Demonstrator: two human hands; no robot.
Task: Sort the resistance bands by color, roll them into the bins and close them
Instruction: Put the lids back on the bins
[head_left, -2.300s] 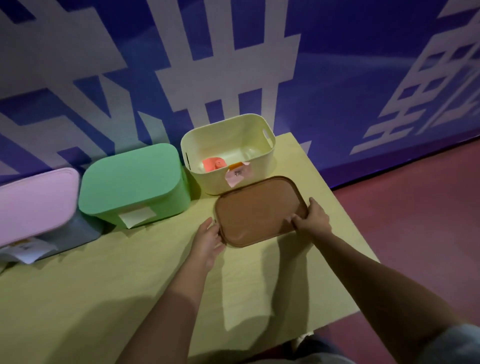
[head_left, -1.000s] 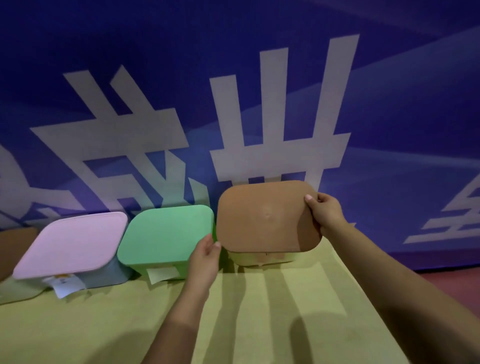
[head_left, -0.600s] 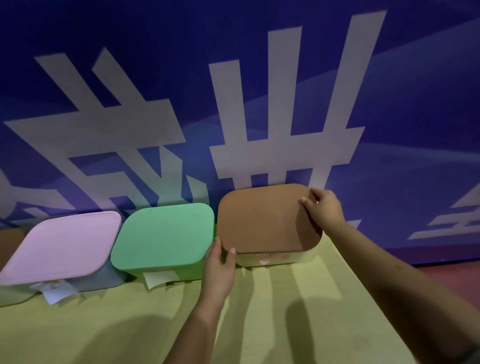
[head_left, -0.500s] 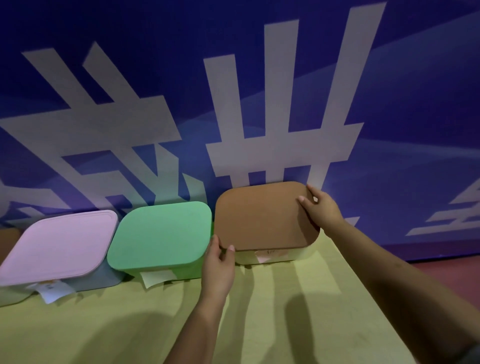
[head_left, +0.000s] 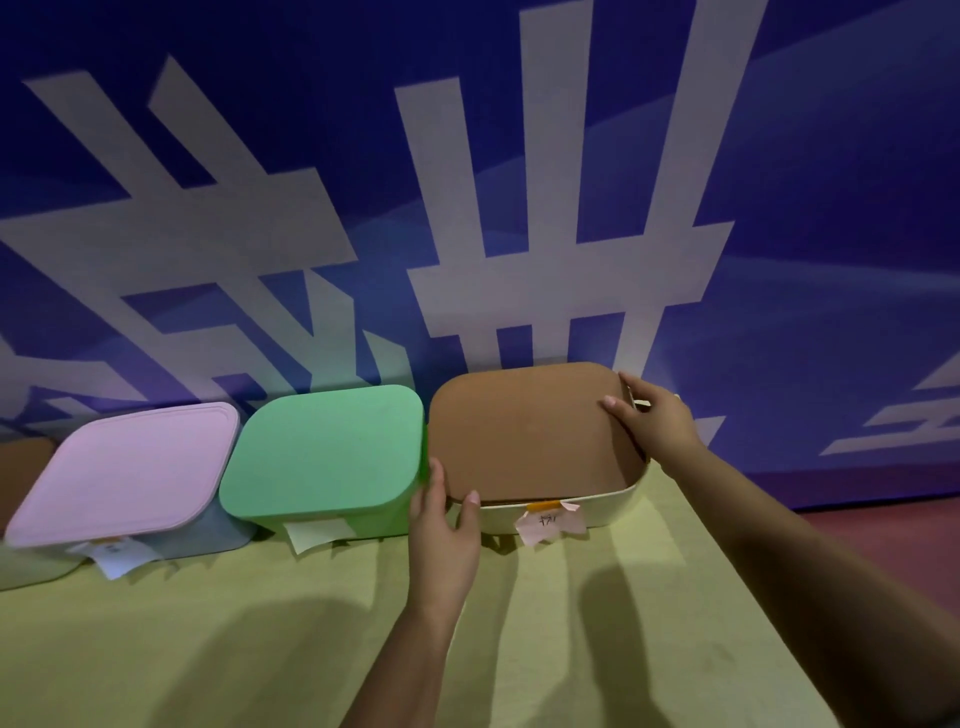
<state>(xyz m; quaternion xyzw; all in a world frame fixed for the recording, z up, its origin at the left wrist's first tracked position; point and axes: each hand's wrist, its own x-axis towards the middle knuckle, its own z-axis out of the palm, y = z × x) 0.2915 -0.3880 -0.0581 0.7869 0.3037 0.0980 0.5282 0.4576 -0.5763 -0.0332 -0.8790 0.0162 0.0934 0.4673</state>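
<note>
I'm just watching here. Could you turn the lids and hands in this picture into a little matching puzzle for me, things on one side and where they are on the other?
Things:
1. pink lid
2. green lid
3. brown lid
4. left hand

Places or states:
A. on the cream bin, held at both ends
B. on the middle bin of the three
C. at the brown lid's near left corner
D. on the grey bin, leftmost of the three

Pairs: 1-D, 2-B, 3-A, 4-C. The right hand holds the brown lid's far right corner.
</note>
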